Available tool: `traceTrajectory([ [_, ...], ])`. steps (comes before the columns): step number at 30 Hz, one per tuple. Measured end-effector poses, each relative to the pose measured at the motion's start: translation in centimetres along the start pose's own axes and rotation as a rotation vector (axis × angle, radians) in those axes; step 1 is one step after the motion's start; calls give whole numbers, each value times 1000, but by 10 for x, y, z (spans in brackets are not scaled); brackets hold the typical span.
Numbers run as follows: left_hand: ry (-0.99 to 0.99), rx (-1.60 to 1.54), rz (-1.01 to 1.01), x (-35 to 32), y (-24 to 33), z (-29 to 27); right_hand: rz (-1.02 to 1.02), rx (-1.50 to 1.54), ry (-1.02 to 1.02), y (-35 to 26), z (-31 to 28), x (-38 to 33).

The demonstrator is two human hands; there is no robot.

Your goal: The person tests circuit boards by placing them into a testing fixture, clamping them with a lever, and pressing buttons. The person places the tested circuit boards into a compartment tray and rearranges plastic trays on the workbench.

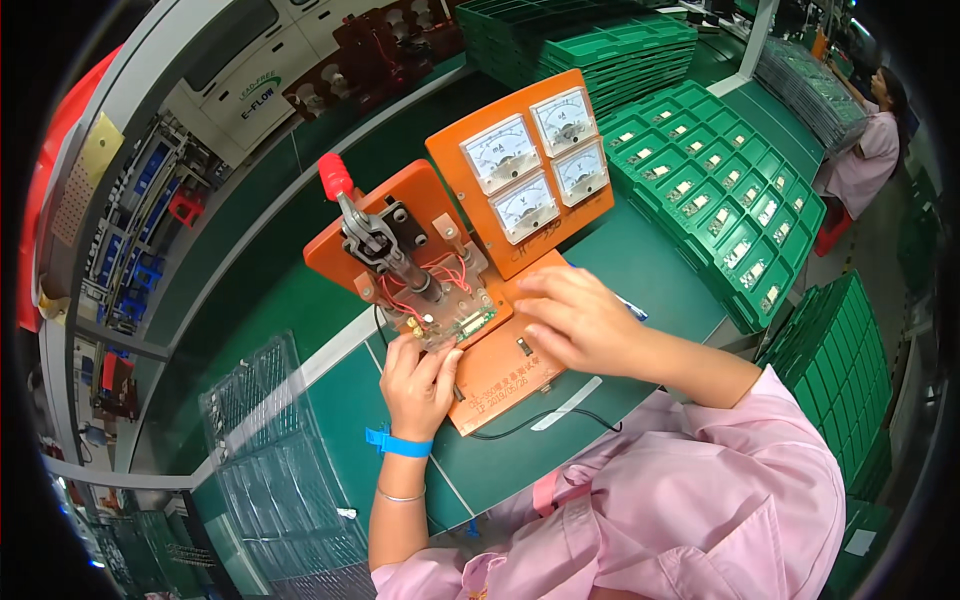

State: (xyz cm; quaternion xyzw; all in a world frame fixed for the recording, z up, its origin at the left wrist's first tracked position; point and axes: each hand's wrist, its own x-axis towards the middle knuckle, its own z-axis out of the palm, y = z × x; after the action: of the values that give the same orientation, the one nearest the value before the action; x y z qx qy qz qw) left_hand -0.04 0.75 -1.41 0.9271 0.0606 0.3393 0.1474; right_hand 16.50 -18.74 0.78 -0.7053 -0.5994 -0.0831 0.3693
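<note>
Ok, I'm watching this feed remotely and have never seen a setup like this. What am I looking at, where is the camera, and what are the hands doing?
The one picture comes from a wide-angle camera on the person's head, looking down, so straight edges bend near the rim. The forearms at the bottom are the person's own, in pink sleeves.

On the green bench stands an orange fixture. It has an upright panel with four white dial meters, a lever clamp with a red handle and red wires. A small green circuit board sits in the fixture.

The left hand, with a blue wrist strap, touches the fixture's front edge beside that board. The right hand rests on the orange base just right of it. Neither hand clearly grips anything.

To the right lie green trays with small parts in pockets; clear trays lie at lower left. Another person works in the background.
</note>
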Motion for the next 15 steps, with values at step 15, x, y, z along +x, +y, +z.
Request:
traceTrajectory([
  [15,53,-41,-123,-20,25,-24,-33,-77,-116,-9,-27,71],
])
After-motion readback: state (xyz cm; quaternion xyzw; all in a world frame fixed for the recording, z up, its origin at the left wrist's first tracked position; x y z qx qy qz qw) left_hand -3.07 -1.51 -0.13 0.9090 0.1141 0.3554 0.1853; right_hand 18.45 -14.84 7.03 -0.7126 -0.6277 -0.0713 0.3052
